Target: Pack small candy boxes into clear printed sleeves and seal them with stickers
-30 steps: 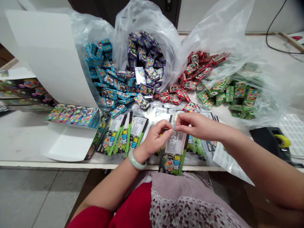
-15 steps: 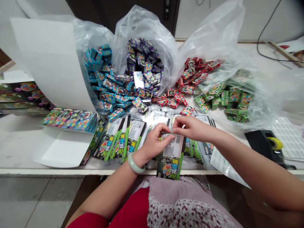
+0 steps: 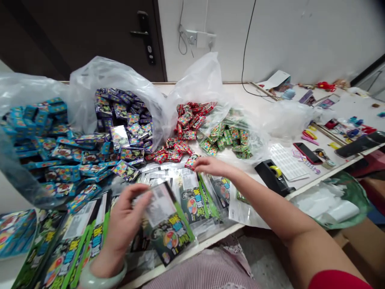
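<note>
At the near edge of the white surface (image 3: 258,116), the left hand (image 3: 123,228) holds a green-edged card packet (image 3: 170,230) in a clear sleeve, tilted up over the pile with its barcode label toward the far side. The left fingers (image 3: 141,193) are together and clamped on the packet's left edge. A jade bangle (image 3: 102,279) sits on that wrist.

Change noted: the two hands no longer meet over the packet. They have parted, the packet is in the left hand alone, and the head has turned right, bringing the far right end of the surface into view.

The right hand (image 3: 213,166) reaches toward the far side above a spread of flat sleeved packets (image 3: 192,196). Its fingers (image 3: 202,162) are extended and closed on nothing, just beside a small red box (image 3: 192,161); contact cannot be told.

Beyond, open plastic bags spill sorted boxes: blue boxes (image 3: 39,136) far left, purple boxes (image 3: 123,120) next, then red boxes (image 3: 186,124) and green boxes (image 3: 225,136). To the right lie a black tape dispenser (image 3: 272,176), a white label sheet (image 3: 287,160) and a red-edged phone (image 3: 306,153). More green-edged packets (image 3: 72,237) lie near left, under the left wrist.
</note>
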`<state>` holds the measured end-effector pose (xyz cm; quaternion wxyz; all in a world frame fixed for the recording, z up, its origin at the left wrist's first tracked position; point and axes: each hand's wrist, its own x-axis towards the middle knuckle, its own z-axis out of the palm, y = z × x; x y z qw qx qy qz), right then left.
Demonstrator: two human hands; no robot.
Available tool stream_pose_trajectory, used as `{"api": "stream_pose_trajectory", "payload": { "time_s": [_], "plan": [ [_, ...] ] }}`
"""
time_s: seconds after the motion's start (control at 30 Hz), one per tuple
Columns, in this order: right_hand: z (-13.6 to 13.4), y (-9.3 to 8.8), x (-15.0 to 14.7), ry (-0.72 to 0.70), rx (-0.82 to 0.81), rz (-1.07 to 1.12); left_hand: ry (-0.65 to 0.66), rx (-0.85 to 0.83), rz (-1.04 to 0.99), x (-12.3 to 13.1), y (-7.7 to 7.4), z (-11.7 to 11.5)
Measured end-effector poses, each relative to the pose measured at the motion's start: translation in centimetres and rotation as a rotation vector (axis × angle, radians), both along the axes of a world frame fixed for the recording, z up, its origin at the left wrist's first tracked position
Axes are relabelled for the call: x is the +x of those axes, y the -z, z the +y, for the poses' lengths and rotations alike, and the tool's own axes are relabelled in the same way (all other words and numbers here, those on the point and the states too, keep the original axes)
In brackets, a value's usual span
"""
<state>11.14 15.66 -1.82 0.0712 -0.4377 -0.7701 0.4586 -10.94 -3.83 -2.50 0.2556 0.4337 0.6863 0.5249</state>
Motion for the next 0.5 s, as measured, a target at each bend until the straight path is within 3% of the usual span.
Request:
{"api": "stream_pose_trajectory", "payload": {
  "time_s": [0.07,0.17,0.3,0.5],
  "plan": [
    [3.3,0.1,2.7,0.205,0.177,-0.056,-0.223,0.001,-0.185,-1.4,0.4,0.0],
    [6.9,1.6,5.2,0.431,0.358,-0.154,-0.345,-0.012,-0.429,-2.5,1.5,-0.2],
    [8.5,4.4,4.9,0.533,0.454,-0.212,-0.343,-0.093,-0.477,-3.0,3.2,-1.5],
    [8.2,6.1,6.5,0.587,0.467,-0.140,-0.205,-0.258,-0.196,-5.2,3.9,-4.3]
  ]
}}
